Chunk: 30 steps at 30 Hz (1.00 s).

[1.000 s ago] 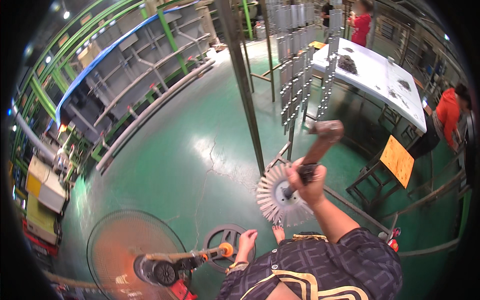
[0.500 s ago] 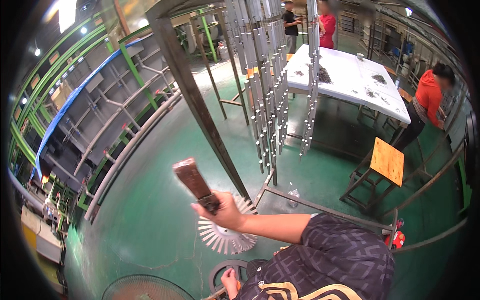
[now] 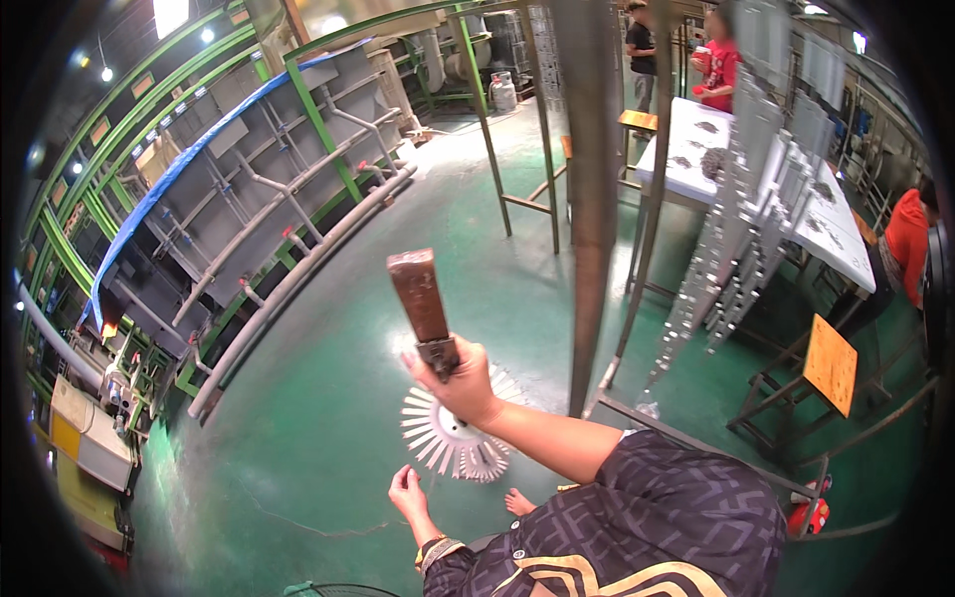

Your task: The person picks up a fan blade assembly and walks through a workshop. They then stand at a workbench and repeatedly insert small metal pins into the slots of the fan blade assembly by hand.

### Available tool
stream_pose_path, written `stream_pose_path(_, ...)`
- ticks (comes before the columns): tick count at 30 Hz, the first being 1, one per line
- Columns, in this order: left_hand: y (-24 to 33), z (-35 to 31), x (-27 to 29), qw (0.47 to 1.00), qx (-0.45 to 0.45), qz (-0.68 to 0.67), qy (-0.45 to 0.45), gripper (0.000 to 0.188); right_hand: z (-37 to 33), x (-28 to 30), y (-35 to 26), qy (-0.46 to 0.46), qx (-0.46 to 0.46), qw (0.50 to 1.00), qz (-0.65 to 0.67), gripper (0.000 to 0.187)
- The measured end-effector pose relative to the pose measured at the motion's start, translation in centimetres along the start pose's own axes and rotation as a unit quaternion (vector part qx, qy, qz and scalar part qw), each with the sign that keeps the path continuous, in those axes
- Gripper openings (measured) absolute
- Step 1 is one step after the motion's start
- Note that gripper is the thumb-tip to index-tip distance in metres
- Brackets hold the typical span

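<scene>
- The brown flat bar [image 3: 422,299] stands up out of the right hand [image 3: 460,383]; its long axis runs from the fingers up and a little to the person's left, nearly upright, with a slight lean.
- Its squared free end points up and away from the person; its lower end, where a small dark metal fitting [image 3: 438,355] sits, is buried in the grip.
- The right hand's fingers are wrapped together around that lower end, thumb across the fitting, so the bar is clamped at its foot and most of its length rises free above the knuckles.
- Just below and behind those fingers is a white finned disc [image 3: 450,438], a round piece with radiating blades. The hand overlaps it, so whether it is joined to the bar or held separately cannot be told.
- The left hand [image 3: 408,492] hangs lower, below and to the left of the disc, well apart from the bar. Its fingers are loosely curled and seem to hold nothing, though they show small.
- The right hand is thus the one on the bar; the left is nearer the disc's lower rim than the bar.
- To the right of the gripping fingers a grey steel post [image 3: 589,199] rises, near the bar but not touching it.
- Beneath it all lies the green floor [image 3: 298,438].
</scene>
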<state>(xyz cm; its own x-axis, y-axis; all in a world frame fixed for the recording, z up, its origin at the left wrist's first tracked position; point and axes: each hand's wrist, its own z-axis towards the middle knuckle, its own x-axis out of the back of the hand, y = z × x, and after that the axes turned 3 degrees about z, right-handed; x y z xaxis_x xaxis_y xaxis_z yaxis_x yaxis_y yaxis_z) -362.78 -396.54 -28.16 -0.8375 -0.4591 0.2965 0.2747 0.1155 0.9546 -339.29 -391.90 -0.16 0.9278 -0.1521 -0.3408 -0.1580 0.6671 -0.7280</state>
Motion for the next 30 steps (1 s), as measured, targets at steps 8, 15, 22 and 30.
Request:
stream_pose_path(8,3.0,13.4,-2.7,0.999,-0.026,0.022,-0.038,0.017,10.1,-2.8,9.6,0.091,0.009,0.995,-0.033,0.014)
stream_pose_path(15,3.3,23.2,-7.2,0.990,-0.026,0.076,-0.112,0.018,20.9,-1.0,16.1,0.159,-0.032,0.987,-0.021,0.019)
stream_pose_path(22,-5.6,29.7,-5.7,0.952,0.027,0.234,-0.195,0.015,31.0,3.7,22.9,0.255,0.101,0.940,-0.202,0.021)
stream_pose_path(30,-6.5,38.9,-12.8,0.917,0.135,0.271,-0.258,0.013,38.8,6.9,29.8,0.324,0.127,0.888,-0.302,0.020)
